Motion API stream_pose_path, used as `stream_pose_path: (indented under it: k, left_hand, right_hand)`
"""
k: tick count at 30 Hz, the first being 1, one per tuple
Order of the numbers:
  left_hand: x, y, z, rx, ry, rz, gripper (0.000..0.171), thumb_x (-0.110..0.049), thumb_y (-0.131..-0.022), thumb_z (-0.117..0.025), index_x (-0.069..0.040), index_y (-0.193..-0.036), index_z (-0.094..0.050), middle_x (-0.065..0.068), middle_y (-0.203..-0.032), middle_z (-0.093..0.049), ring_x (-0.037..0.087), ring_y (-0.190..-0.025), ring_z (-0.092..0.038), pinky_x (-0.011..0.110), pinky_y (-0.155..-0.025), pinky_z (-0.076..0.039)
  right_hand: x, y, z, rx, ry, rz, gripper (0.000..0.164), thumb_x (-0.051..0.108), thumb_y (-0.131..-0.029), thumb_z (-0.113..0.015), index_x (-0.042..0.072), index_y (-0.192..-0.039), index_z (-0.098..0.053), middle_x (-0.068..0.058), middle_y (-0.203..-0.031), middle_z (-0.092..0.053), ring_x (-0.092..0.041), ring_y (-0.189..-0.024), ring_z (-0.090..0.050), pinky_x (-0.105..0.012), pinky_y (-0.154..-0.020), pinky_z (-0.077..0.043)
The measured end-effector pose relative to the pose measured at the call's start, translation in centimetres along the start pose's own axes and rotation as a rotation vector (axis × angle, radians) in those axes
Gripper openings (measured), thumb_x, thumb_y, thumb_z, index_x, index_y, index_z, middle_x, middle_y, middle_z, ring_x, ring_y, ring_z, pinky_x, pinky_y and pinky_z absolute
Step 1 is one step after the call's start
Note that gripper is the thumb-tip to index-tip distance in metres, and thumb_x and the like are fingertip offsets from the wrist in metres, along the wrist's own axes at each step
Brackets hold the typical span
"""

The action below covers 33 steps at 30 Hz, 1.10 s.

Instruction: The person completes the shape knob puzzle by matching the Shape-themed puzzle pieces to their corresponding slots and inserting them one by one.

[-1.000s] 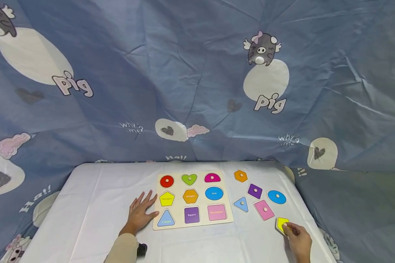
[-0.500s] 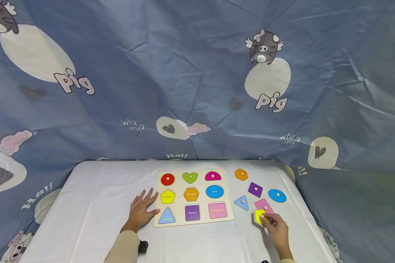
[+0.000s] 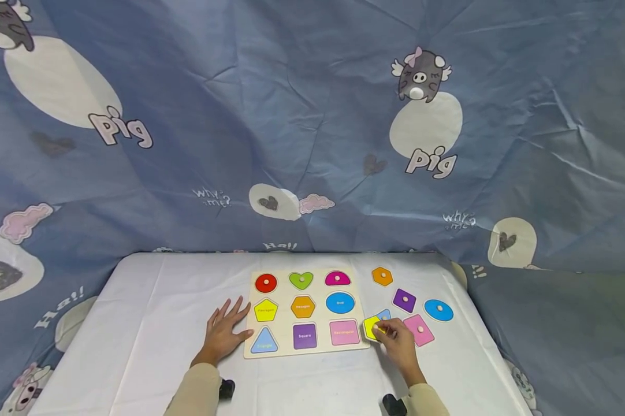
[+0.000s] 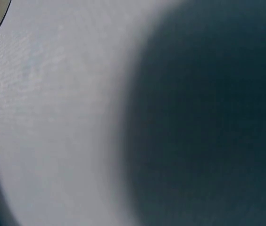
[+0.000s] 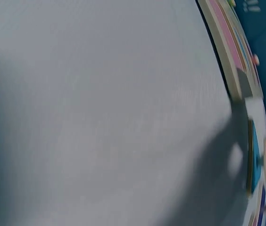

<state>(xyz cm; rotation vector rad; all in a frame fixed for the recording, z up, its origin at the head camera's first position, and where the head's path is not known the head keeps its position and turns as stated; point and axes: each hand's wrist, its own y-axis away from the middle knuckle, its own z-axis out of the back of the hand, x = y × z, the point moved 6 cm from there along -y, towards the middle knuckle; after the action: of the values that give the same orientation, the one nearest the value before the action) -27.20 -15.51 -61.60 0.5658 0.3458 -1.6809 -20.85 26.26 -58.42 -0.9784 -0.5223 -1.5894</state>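
Note:
My right hand (image 3: 400,345) pinches the small knob of a yellow pentagon puzzle piece (image 3: 371,327), held just off the right edge of the puzzle board (image 3: 319,322). In the head view the piece partly covers a blue triangle piece (image 3: 384,314). My left hand (image 3: 223,334) lies with spread fingers at the board's left edge, thumb and fingertips touching it. Red circle (image 3: 266,283), green heart (image 3: 300,281) and magenta half-circle (image 3: 337,279) pieces with knobs sit in the top row. Printed coloured shapes without knobs fill the two lower rows, including a yellow pentagon (image 3: 266,312).
Right of the board lie an orange hexagon (image 3: 382,277), a purple square (image 3: 403,301), a blue oval (image 3: 439,311) and a pink rectangle (image 3: 419,330), each knobbed. White cloth covers the table (image 3: 151,329). A patterned blue curtain (image 3: 312,127) hangs behind it.
My right hand has carried the yellow pentagon piece leftward from the table's right side, past the pink rectangle, to the board's right edge. My left hand stays in place.

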Motion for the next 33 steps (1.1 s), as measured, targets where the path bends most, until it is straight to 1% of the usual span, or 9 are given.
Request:
stream_pose_path:
  k: [7, 9, 12, 16, 18, 20, 27, 30, 33]
  left_hand:
    - [-0.1, 0.0, 0.0, 0.005, 0.010, 0.009, 0.072, -0.031, -0.081, -0.073, -0.011, -0.144, -0.044, 0.014, -0.156, -0.027, 0.039, -0.145, -0.012, 0.057, -0.114, -0.003]
    - [-0.1, 0.1, 0.0, 0.007, 0.012, 0.015, 0.072, -0.032, -0.081, -0.072, -0.012, -0.144, -0.043, 0.013, -0.156, -0.027, 0.038, -0.145, -0.011, 0.057, -0.115, -0.003]
    - [-0.1, 0.1, 0.0, 0.008, 0.010, 0.019, 0.072, -0.031, -0.081, -0.073, -0.011, -0.144, -0.043, 0.014, -0.156, -0.027, 0.038, -0.145, -0.011, 0.057, -0.115, -0.003]
    - [-0.1, 0.1, 0.0, 0.012, -0.001, 0.026, 0.073, -0.031, -0.081, -0.073, -0.012, -0.144, -0.043, 0.013, -0.156, -0.027, 0.038, -0.145, -0.011, 0.056, -0.114, -0.003]
    - [-0.1, 0.2, 0.0, 0.012, -0.003, 0.030, 0.073, -0.031, -0.081, -0.073, -0.012, -0.144, -0.043, 0.013, -0.156, -0.026, 0.038, -0.145, -0.011, 0.056, -0.114, -0.003]
    - [-0.1, 0.1, 0.0, 0.013, -0.003, 0.033, 0.073, -0.030, -0.081, -0.074, -0.012, -0.144, -0.043, 0.013, -0.156, -0.027, 0.038, -0.145, -0.011, 0.056, -0.115, -0.003]
    - [-0.1, 0.1, 0.1, -0.001, -0.003, 0.028, 0.073, -0.031, -0.080, -0.074, -0.013, -0.144, -0.044, 0.012, -0.156, -0.028, 0.038, -0.145, -0.012, 0.056, -0.115, -0.003]
    - [0.0, 0.1, 0.0, -0.011, -0.002, 0.022, 0.073, -0.031, -0.080, -0.074, -0.013, -0.144, -0.044, 0.012, -0.156, -0.029, 0.038, -0.145, -0.013, 0.056, -0.115, -0.004]
    - [0.0, 0.1, -0.1, -0.017, -0.001, 0.017, 0.073, -0.031, -0.079, -0.074, -0.013, -0.143, -0.045, 0.011, -0.156, -0.029, 0.037, -0.145, -0.013, 0.056, -0.114, -0.005]
  right_hand:
    - [2.7, -0.9, -3.3, 0.027, -0.076, 0.214, 0.008, 0.006, -0.078, -0.077, 0.003, -0.083, -0.072, 0.003, -0.074, -0.057, -0.009, -0.068, -0.046, -0.021, -0.057, -0.040]
    - [3.4, -1.1, -4.3, 0.055, -0.098, 0.242, 0.007, 0.007, -0.079, -0.076, 0.003, -0.084, -0.072, 0.004, -0.075, -0.056, -0.008, -0.069, -0.046, -0.021, -0.057, -0.039]
    - [4.3, -1.6, -5.9, 0.095, -0.103, 0.218, 0.008, 0.005, -0.079, -0.076, 0.003, -0.085, -0.072, 0.002, -0.076, -0.056, -0.010, -0.070, -0.047, -0.020, -0.058, -0.042]
    - [5.5, -2.1, -8.1, 0.162, -0.060, 0.136, 0.009, 0.005, -0.079, -0.077, 0.004, -0.087, -0.073, 0.000, -0.077, -0.056, -0.013, -0.072, -0.050, -0.021, -0.062, -0.046]
    - [6.0, -2.4, -9.1, 0.197, -0.034, 0.123, 0.009, 0.006, -0.080, -0.076, 0.004, -0.088, -0.073, 0.001, -0.078, -0.056, -0.013, -0.073, -0.049, -0.021, -0.064, -0.046]
    - [6.5, -2.6, -10.0, 0.224, -0.026, 0.112, 0.009, 0.008, -0.081, -0.076, 0.005, -0.089, -0.074, 0.002, -0.080, -0.056, -0.011, -0.073, -0.049, -0.021, -0.064, -0.046]
    - [8.3, -3.0, -13.0, 0.269, -0.059, 0.171, 0.009, 0.007, -0.081, -0.076, 0.003, -0.089, -0.073, 0.001, -0.079, -0.058, -0.010, -0.071, -0.048, -0.022, -0.062, -0.045]
    - [8.9, -3.2, -14.2, 0.282, -0.071, 0.155, 0.009, 0.007, -0.081, -0.076, 0.004, -0.089, -0.073, 0.001, -0.079, -0.058, -0.010, -0.072, -0.048, -0.021, -0.063, -0.044]
    - [9.4, -3.3, -15.4, 0.304, -0.067, 0.104, 0.008, 0.008, -0.082, -0.075, 0.006, -0.089, -0.073, 0.002, -0.080, -0.057, -0.011, -0.073, -0.048, -0.021, -0.065, -0.043]
